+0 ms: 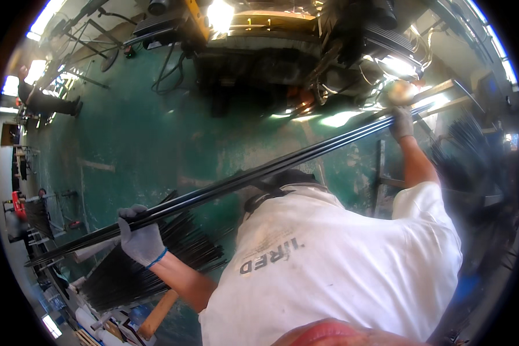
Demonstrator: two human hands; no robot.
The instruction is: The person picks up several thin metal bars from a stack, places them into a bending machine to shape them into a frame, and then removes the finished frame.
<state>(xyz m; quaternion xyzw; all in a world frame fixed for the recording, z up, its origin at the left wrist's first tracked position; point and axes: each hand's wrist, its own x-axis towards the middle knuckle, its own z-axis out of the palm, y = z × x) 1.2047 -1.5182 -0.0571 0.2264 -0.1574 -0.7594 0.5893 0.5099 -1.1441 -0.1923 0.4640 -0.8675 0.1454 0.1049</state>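
Across our front, we hold the rods (259, 171), left hand (141, 241) and right hand (403, 124) each wrapped around them, well apart; they look stiff, probably slick, best gripped toward both ends.

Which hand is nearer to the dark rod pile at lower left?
Left. The left hand overlaps the rod pile in view; the right hand is far off at upper right.
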